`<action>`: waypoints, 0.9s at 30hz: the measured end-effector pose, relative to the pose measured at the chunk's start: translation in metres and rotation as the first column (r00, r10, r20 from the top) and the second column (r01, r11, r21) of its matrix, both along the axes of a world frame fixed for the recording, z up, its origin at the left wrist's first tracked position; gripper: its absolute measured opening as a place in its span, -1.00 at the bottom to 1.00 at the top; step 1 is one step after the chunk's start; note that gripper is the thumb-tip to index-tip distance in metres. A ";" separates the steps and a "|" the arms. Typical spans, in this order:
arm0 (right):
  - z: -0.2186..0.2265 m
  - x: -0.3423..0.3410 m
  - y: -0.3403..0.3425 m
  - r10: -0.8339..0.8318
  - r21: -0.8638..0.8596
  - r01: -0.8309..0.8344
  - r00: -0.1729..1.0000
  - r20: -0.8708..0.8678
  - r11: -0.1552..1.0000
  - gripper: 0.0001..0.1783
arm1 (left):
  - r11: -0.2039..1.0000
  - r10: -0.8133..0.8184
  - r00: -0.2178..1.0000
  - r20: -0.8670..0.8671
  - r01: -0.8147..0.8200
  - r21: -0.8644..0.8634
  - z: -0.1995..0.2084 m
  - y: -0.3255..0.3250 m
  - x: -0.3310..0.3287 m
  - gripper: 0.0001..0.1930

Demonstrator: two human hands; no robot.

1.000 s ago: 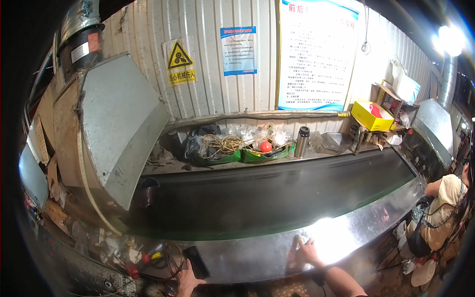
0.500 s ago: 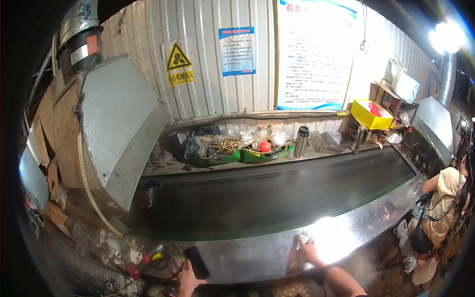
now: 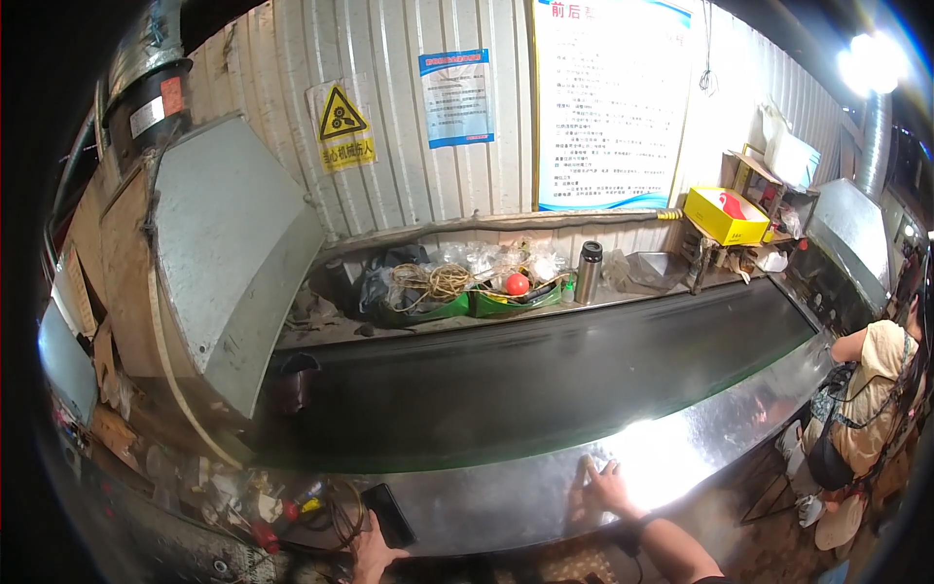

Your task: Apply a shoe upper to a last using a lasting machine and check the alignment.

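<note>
My left hand [image 3: 374, 553] rests at the near edge of the metal ledge, fingers apart and thumb stretched out, holding nothing. Just beside it lies a black smartphone [image 3: 389, 517], dark screen up. Farther right, my right hand [image 3: 611, 490] touches the shiny metal ledge [image 3: 506, 501] with its fingers apart, and nothing shows in it. Beyond both hands runs a dark conveyor belt [image 3: 545, 365]. On its left part, by the grey metal hood [image 3: 229, 234], sits a dark brownish piece [image 3: 294, 383] whose kind I cannot make out.
Behind the belt stand green bins [image 3: 428, 310] of rope and plastic, a red ball [image 3: 517, 284], a steel thermos [image 3: 589, 273] and a yellow box [image 3: 725, 216]. Cables and red plugs [image 3: 265, 535] clutter the left. Another person [image 3: 866, 399] is at the far right.
The view has shifted very slightly. Both hands stay in nearly the same places, and the phone lies where it was.
</note>
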State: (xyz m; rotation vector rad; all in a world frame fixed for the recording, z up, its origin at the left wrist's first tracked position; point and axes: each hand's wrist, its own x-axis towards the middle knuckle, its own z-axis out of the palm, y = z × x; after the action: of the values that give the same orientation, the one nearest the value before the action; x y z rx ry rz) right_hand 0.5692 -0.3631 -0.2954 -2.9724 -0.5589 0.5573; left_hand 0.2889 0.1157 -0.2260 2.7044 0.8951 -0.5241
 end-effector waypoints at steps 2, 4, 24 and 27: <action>0.004 -0.007 0.004 -0.020 -0.004 0.020 1.000 -0.011 1.000 0.55 | 1.000 0.006 1.000 -0.008 -0.006 -0.013 0.007 -0.001 -0.002 0.51; -0.015 0.002 -0.013 -0.027 0.004 0.027 0.999 0.025 1.000 0.57 | 0.999 -0.023 1.000 -0.007 0.023 -0.035 0.013 -0.008 0.012 0.51; 0.010 -0.008 -0.014 -0.048 -0.059 0.052 0.996 0.070 0.997 0.18 | 0.997 0.042 0.999 0.006 -0.042 -0.062 0.046 -0.032 0.032 0.42; 0.036 -0.012 0.005 -0.071 -0.007 0.071 0.996 -0.049 0.997 0.15 | 0.999 0.034 0.993 -0.110 -0.035 -0.004 0.056 -0.029 0.022 0.34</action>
State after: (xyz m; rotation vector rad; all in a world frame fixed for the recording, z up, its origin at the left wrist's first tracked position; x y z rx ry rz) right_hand 0.5572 -0.3577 -0.2599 -2.9609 -0.4468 0.6246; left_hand 0.3105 0.0869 -0.1696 2.6713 0.9648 -0.6723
